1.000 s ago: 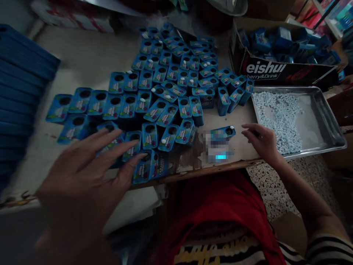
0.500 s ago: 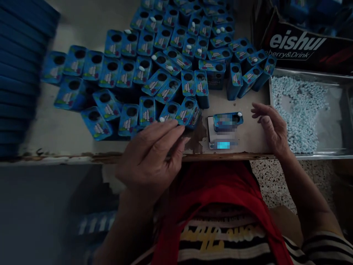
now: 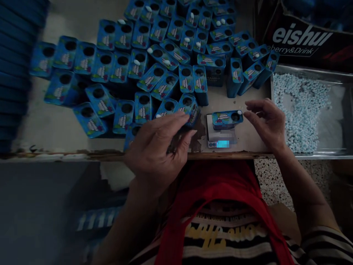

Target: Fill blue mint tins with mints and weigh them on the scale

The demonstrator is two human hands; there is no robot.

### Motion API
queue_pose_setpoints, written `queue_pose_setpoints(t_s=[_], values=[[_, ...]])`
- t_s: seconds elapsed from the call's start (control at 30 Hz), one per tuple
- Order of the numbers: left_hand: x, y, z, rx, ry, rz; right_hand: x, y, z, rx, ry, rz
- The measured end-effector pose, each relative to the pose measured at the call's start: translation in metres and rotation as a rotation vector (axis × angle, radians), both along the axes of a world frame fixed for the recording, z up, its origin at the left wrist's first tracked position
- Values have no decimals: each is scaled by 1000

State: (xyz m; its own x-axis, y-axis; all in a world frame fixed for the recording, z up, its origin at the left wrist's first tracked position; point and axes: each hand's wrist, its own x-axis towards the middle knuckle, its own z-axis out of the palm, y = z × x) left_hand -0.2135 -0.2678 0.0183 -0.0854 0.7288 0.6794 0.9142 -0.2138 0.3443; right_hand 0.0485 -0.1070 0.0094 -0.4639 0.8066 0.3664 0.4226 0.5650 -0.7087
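Observation:
A small white scale point(image 3: 220, 138) with a lit blue display sits at the table's front edge. One blue tin point(image 3: 227, 119) lies on it, a white candy at its right end. My right hand point(image 3: 267, 125) hovers just right of that tin, fingers loosely curled and apart, holding nothing. My left hand point(image 3: 160, 147) rests palm down at the table edge left of the scale, its fingers spread over the nearest blue tins point(image 3: 165, 108) of a large crowd of open tins point(image 3: 143, 62).
A metal tray point(image 3: 339, 79) of pale blue candies point(image 3: 300, 106) lies at the right. Behind it stands a cardboard box point(image 3: 300, 40) printed with white lettering. A stack of dark blue sheets point(image 3: 16, 66) fills the left edge. The table's worn front edge point(image 3: 68, 154) runs across.
My left hand has drawn back from the left tins toward the table edge beside the scale. My right hand stays by the tin on the scale. The view has tilted down.

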Motion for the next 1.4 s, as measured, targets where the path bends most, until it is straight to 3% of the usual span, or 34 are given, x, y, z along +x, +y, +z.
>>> queue_pose_setpoints(t_s=[0.23,0.6,0.73,0.87,0.97,1.03,1.13,1.23,1.3,1.4], values=[[6,7,-7,-53,12,-3,-11,6,9,91,-121,50],[26,34,-25,-240,-188,-69,-17,-1,6,99,-177,34],[40,57,-35,-301,-253,-179,-14,-3,7,145,-114,110],[54,83,-43,-423,-239,-331,-6,0,6,-36,36,125],[57,91,-38,-468,-259,-317,-2,16,-1,-105,69,27],[51,87,-26,-408,-317,-274,-5,35,-7,-32,26,-59],[26,74,3,-273,-428,-232,-15,71,-9,204,-205,-91],[-23,71,37,-197,-417,-163,-31,100,2,375,-572,-1],[-70,85,57,-159,-330,-80,-39,111,11,423,-779,75],[-168,134,87,-89,-182,91,-41,122,14,494,-935,124]])
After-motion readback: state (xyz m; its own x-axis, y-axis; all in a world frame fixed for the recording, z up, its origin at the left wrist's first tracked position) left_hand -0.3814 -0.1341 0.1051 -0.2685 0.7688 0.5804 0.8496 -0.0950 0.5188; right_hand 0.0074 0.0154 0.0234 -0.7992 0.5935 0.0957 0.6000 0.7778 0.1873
